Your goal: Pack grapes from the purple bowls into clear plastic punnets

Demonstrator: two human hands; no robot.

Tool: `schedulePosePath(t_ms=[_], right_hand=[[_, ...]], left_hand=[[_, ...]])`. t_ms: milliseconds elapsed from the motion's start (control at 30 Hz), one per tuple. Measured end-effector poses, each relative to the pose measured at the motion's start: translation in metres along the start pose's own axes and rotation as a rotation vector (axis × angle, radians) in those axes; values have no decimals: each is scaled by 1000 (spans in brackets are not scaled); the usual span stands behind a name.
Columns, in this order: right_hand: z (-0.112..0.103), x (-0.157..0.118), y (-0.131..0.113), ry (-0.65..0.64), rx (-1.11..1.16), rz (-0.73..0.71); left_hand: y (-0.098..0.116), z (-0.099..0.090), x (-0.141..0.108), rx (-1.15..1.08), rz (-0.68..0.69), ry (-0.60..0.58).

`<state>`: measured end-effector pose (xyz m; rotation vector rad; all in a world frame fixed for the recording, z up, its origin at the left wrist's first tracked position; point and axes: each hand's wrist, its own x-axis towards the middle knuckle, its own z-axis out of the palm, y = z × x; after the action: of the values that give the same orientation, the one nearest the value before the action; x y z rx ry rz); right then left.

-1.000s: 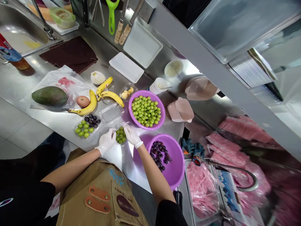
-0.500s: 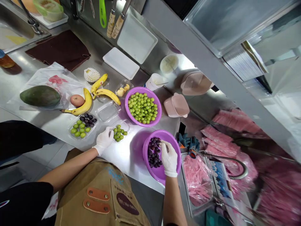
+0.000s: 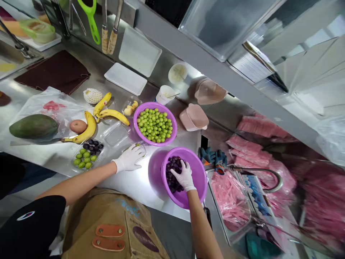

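From the head camera, the gloved right hand (image 3: 183, 176) dips into a purple bowl (image 3: 198, 180), fingers curled among dark grapes (image 3: 172, 181); whether they pinch one cannot be told. Left of that bowl, the gloved left hand (image 3: 129, 159) lies with fingers extended and loose over a clear plastic tray (image 3: 141, 148), seemingly steadying it, with the bowl within easy reach.

On the steel counter (image 3: 134, 194), a mango (image 3: 33, 126), bananas (image 3: 90, 127) and a dark towel (image 3: 51, 72) lie leftward; two purple bowls (image 3: 202, 180) sit rightward.

Right hand (image 3: 183, 176) in dark grapes (image 3: 171, 183)
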<state>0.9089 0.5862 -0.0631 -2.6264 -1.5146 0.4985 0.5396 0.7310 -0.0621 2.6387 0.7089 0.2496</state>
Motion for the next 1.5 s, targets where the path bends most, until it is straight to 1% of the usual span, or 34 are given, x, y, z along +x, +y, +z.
schedulePosePath(t_ms=[133, 233, 333, 467, 500, 600, 667, 733, 833, 900, 967, 1033, 1100, 1133, 1200, 1267, 1333, 1400, 1500], right_hand=[[1, 8, -8, 38, 69, -16], [4, 11, -11, 18, 66, -21], [10, 14, -15, 38, 71, -9], [17, 16, -22, 58, 137, 5], [17, 16, -23, 53, 153, 19], [16, 14, -23, 45, 172, 33], [15, 11, -22, 52, 183, 3], [13, 8, -20, 58, 234, -17], [6, 1, -17, 46, 353, 20], [-4, -4, -18, 56, 418, 69], [-20, -10, -24, 89, 482, 90], [-38, -19, -41, 125, 554, 60], [-54, -29, -69, 136, 606, -11], [-59, -34, -87, 126, 626, -58], [-60, -42, -127, 65, 663, -178], [-49, -43, -169, -26, 690, -304], [-28, -35, -205, -103, 682, -386], [-3, -23, -232, -146, 599, -413], [29, -6, -254, -145, 344, -422]], left_hand=[[-4, 3, 9, 52, 36, -23], [-3, 7, 12, 24, 20, -26], [-2, 9, 14, -16, -13, -15], [3, 4, 14, -8, -112, 0], [3, 2, 15, -5, -116, 10], [-1, 0, 18, 10, -68, 48], [-7, 2, 20, 31, -67, 42], [-13, 6, 22, 48, -97, 18], [-15, 9, 20, 61, -137, -1], [-13, 9, 17, 70, -154, -14], [-9, 8, 13, 79, -168, -42], [-3, 5, 7, 72, -166, -71], [3, 3, -3, 32, -144, -60], [6, 2, -9, 3, -138, -26], [10, 2, -23, -60, -166, 93], [10, 6, -39, -111, -253, 231], [8, 15, -53, -150, -364, 314], [4, 26, -64, -178, -437, 320], [-2, 40, -74, -212, -441, 279]])
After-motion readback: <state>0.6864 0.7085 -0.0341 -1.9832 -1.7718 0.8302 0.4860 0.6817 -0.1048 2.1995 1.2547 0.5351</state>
